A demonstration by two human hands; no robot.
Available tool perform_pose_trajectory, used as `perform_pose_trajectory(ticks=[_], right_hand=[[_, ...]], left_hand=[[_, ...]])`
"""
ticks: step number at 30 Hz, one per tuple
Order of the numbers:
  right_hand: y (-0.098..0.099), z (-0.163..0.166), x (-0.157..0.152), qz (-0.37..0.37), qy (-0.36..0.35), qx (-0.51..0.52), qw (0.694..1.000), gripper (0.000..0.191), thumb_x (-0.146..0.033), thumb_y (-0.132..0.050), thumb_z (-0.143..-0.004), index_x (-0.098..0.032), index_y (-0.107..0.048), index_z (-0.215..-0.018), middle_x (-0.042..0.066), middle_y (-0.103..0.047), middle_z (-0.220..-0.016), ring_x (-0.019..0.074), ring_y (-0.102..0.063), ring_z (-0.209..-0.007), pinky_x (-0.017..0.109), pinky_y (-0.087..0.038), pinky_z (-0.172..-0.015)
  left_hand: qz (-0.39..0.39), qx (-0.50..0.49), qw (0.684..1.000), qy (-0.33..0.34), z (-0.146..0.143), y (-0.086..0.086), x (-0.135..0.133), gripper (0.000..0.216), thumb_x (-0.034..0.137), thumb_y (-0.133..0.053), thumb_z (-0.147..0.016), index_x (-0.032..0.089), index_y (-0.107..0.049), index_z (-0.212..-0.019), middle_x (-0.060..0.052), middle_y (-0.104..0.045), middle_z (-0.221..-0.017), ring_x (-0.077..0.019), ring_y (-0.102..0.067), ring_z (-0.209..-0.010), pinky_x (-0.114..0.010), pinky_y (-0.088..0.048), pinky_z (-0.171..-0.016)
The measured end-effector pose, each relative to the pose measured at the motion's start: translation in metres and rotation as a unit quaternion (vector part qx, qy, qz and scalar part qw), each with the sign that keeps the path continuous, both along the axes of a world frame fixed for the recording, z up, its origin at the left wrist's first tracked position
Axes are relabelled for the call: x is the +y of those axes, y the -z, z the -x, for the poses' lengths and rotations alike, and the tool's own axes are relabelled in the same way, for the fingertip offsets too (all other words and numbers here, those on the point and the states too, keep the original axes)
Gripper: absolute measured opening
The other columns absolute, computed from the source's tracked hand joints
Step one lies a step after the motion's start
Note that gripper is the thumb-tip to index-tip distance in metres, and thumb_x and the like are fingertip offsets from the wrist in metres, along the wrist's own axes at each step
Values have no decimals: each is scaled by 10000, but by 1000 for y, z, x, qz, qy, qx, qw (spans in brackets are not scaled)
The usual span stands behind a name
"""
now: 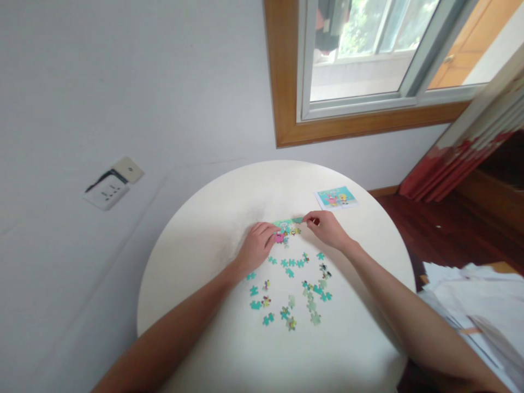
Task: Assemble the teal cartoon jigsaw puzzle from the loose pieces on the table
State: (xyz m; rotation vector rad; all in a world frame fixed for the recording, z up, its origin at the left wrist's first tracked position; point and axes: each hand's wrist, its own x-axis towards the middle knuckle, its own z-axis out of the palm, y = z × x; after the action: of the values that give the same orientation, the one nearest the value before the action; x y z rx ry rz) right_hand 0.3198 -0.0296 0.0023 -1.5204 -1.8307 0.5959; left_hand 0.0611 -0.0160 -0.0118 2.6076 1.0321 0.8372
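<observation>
Left hand [257,244] arched over flat puzzle [284,228], grip unclear. Right hand [327,228] at puzzle's right end, fingertips together, contents unclear. Knobbed pieces [256,305] toward near edge of white tabletop [196,240].

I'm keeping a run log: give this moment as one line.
left hand: at left side of partly assembled multicoloured jigsaw | right hand: at its right end, grip unclear | teal and pale-green pieces: scattered nearer the person

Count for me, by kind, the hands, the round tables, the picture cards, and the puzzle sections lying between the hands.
Left hand and right hand: 2
Round table: 1
Picture card: 1
Puzzle section between the hands: 1
Total: 5
</observation>
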Motion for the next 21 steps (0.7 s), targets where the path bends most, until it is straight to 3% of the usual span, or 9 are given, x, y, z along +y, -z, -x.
perform_pose_trajectory(ticks=[5, 8, 13, 17, 21], right_hand=[[-5, 0, -2, 13, -16, -21, 1000, 224, -142, -541, -828, -166, -751, -904, 55, -729, -806, 153, -601, -679, 266, -434, -674], [-12, 1, -8, 41, -71, -57, 995, 213, -131, -556, -808, -168, -750, -889, 57, -733, -829, 149, -606, -693, 258, -420, -666], [-25, 6, -23, 133, -173, -161, 962, 120, -183, -673, -744, -203, -735, -845, 21, -714, -800, 141, -589, -673, 252, -362, -602], [-31, 16, -31, 177, -189, -238, 936, 258, -241, -815, -654, -223, -704, -886, 6, -704, -854, 158, -591, -720, 255, -322, -584], [-29, 22, -33, 185, -195, -279, 922, 240, -211, -811, -681, -202, -681, -883, 28, -692, -912, 177, -611, -797, 254, -327, -611]], left_hand=[[3, -2, 1000, 3, 0, 1, 0, 223, 157, -515, -960, 202, -665, -1117, -55, -671, -1090, -215, -579, -1052, -409, -454, -971], [1, -4, 1000, 1, 0, 1, 0, 229, 151, -514, -956, 207, -670, -1114, -54, -672, -1084, -213, -581, -1046, -408, -460, -967], [-3, -6, 1000, 6, 1, 2, 0, 240, 138, -523, -943, 214, -677, -1110, -54, -669, -1073, -210, -582, -1033, -413, -469, -962], [0, -7, 1000, 6, 0, 1, 0, 243, 137, -522, -942, 215, -678, -1112, -58, -667, -1075, -216, -582, -1035, -422, -469, -963], [3, -4, 1000, 7, 0, 0, -1, 236, 142, -522, -947, 221, -678, -1106, -55, -667, -1076, -219, -584, -1037, -423, -465, -961]])
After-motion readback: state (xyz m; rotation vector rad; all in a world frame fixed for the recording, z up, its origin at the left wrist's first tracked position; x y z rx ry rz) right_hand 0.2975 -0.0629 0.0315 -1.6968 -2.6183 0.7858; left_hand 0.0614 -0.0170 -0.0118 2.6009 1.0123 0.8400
